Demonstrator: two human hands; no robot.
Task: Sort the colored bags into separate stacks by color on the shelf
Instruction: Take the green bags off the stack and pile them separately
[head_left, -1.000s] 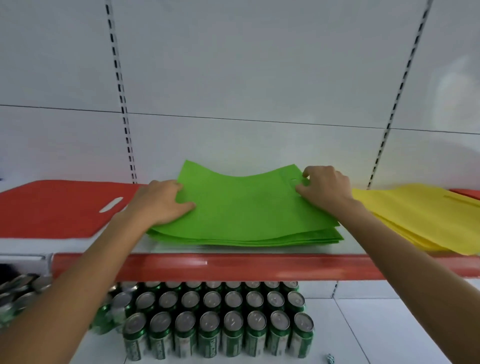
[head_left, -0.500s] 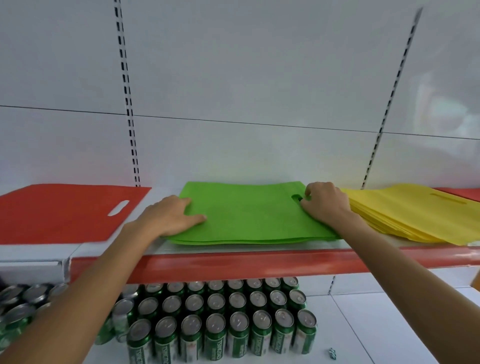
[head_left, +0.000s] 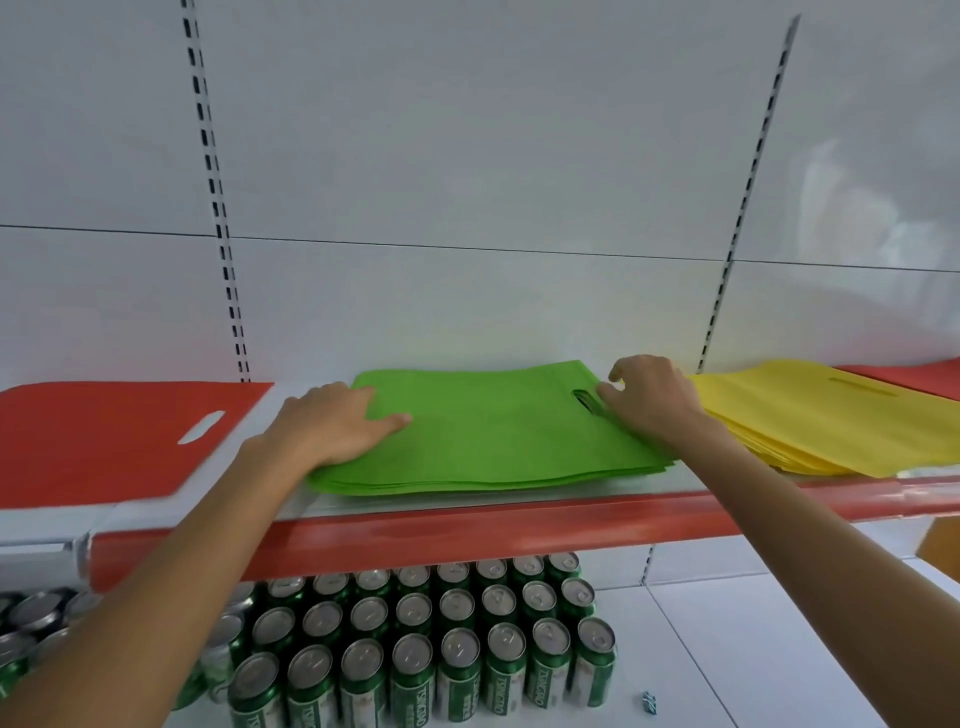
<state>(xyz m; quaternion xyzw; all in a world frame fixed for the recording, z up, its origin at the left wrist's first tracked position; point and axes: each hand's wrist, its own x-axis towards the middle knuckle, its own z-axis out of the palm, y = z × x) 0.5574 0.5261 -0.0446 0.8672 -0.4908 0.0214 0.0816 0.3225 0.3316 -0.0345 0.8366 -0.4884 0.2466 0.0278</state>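
Note:
A stack of flat green bags (head_left: 488, 436) lies in the middle of the shelf (head_left: 467, 535). My left hand (head_left: 332, 426) rests flat on the stack's left edge, fingers straight. At the right edge my right hand (head_left: 649, 400) touches the stack beside the cut-out handle, its fingers loosely bent and holding nothing. A red bag stack (head_left: 104, 441) lies to the left. To the right sits a thick yellow bag stack (head_left: 826, 415), and another red bag (head_left: 914, 379) shows beyond it.
The shelf has a red front strip and a white back wall with slotted uprights (head_left: 218, 208). Several green drink cans (head_left: 415, 649) stand in rows on the lower shelf. A small crumpled scrap (head_left: 648, 701) lies to their right.
The top green bag, bowed up a second ago, now lies flat on its stack. Both hands stay at the stack's sides. My right fingers have lifted slightly near the handle hole.

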